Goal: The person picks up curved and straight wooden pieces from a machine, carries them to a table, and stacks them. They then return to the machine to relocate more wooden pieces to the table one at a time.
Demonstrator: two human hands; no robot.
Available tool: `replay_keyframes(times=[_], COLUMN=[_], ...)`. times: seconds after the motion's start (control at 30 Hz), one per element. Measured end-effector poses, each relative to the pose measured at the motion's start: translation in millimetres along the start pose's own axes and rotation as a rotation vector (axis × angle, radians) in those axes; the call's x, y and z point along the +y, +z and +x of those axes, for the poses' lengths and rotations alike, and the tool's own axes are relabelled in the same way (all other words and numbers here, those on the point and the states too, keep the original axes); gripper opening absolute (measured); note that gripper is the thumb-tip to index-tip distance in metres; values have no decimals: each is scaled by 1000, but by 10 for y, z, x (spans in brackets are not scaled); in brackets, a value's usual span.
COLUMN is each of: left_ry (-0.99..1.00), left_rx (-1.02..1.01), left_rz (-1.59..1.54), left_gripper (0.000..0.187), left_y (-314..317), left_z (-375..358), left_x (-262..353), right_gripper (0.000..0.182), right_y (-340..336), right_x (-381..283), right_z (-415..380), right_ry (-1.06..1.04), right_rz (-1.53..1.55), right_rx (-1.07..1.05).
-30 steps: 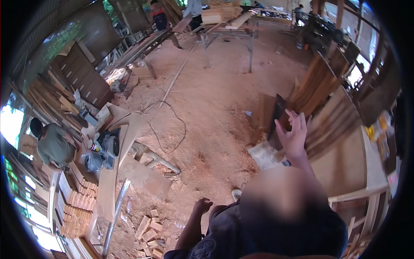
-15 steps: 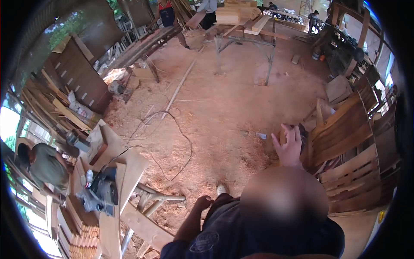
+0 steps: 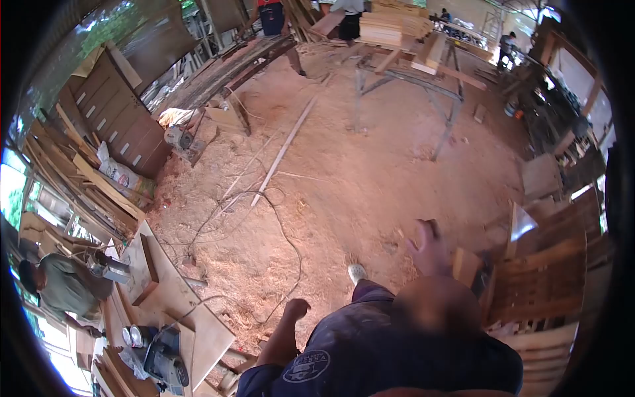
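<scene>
My left hand (image 3: 297,308) hangs beside my body above the sawdust-covered floor. Its fingers are curled in, and nothing shows in them. On the other side, my right hand (image 3: 430,250) is held out in front of me, slightly blurred, with its fingers apart and nothing in it. Just right of it stands a wooden block-like piece (image 3: 466,266), which it does not seem to touch. My shoe (image 3: 357,272) shows on the floor between the hands. A blurred patch covers part of my right arm.
At left, a workbench (image 3: 213,349) bears a power tool (image 3: 167,362) and cans (image 3: 135,336); a person (image 3: 69,284) bends beside it. A cable (image 3: 299,264) loops over the floor near a long wood strip (image 3: 286,149). Stacked boards (image 3: 390,30) rest on a metal-legged stand (image 3: 455,111). Wooden furniture (image 3: 539,284) stands right.
The view has shifted, so the stand and boards sit farther right. My right hand has moved left and down from the wooden furniture. My left hand has swung a little left.
</scene>
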State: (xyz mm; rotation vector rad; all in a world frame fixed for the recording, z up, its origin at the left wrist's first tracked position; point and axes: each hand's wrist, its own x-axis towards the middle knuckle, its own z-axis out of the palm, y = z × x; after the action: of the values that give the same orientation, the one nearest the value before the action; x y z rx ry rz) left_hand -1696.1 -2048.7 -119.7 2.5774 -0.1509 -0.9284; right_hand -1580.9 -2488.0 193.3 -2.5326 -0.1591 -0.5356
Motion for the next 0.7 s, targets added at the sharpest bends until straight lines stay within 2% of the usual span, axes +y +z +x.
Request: replay_keyframes(times=[0.1,0.13,0.17,0.23,0.3,0.43,0.47,0.5,0.53,0.57,0.6,0.63,0.67,0.7], left_ry=[-225,-289,-361,-457,-505,-534,-528,-536,-514,-488,-422,-538,-529,-586], left_rx=[-114,-7,78,245,418,365,309,236,226,210,158,203,206,345], left_rz=[-217,-265,-319,-722,-952,-897,-954,-903,-772,-647,-840,-705,-1003,-1029], left_gripper=[17,16,16,20,22,30,33,34,31,27,24,25,26,19], left_y=[195,-155,-249,-635,-864,-1320,-1415,-1699,-1842,-1826,-1677,-1837,-2028,-2233], left_z=[448,544,440,568,821,1248,1353,1337,1427,1558,1774,1816,1859,1810], left_x=[-504,-419,-399,-386,-503,-896,-1065,-1140,-1444,-1791,-2358,-2633,-3006,-3252], right_gripper=[56,55,55,57,58,60,62,62,59,56,53,46,39,40], right_y=[466,645,792,1141,1528,2633,2916,3331,3613,4086,4605,4971,5032,4946], right_x=[-316,-444,-581,-845,-1172,-1544,-1609,-1527,-1484,-1191,-730,-278,-16,167], right_z=[881,1289,1599,2090,2469,3074,3196,3273,3372,3385,3256,3095,3155,3126], right_ry=[-170,-240,-257,-469,-535,-713,-649,-598,-454,-326,-191,-95,53,245], right_rz=[105,142,177,194,196,93,69,161,207,219,222,143,-93,-149], right_rx=[-210,-250,-393,-488,-620,-857,-981,-1056,-1125,-1061,-1017,-833,-1072,-1093])
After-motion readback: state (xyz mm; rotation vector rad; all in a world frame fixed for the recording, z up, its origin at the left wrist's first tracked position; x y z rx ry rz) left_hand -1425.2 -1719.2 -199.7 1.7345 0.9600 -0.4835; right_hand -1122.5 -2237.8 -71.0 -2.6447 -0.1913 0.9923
